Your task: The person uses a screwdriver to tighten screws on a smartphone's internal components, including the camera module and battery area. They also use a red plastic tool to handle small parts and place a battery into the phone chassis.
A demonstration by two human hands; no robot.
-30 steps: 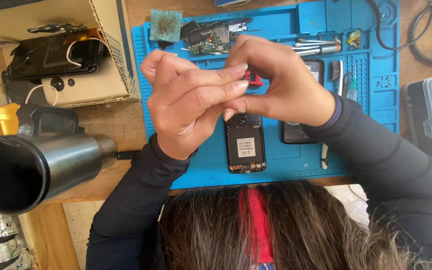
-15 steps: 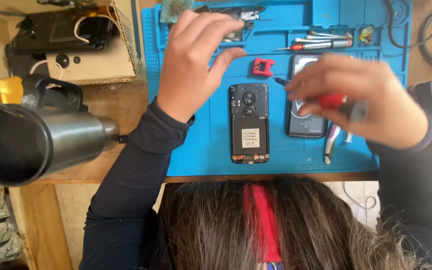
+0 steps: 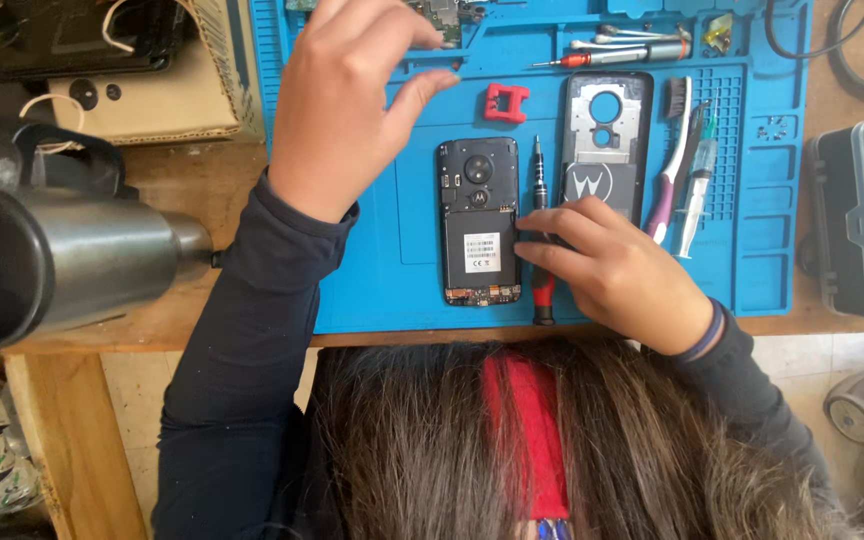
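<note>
Resting on a red-handled precision screwdriver (image 3: 540,225), the right hand (image 3: 607,270) pinches it just right of the opened black smartphone (image 3: 479,222); the left hand (image 3: 347,95) hovers spread wide and empty at the far side of the blue silicone mat (image 3: 352,270).

Bright even light; soft shadows; edges perhaps blurred.

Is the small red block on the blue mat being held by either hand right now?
No, the small red block lies alone on the blue mat, between the left hand and right hand, touching neither.

We're looking down at a wooden workbench (image 3: 202,190), daylight lighting it evenly. Pale tiled floor (image 3: 822,355) is showing past its front edge, bench leg (image 3: 72,450) standing lower left.
</note>
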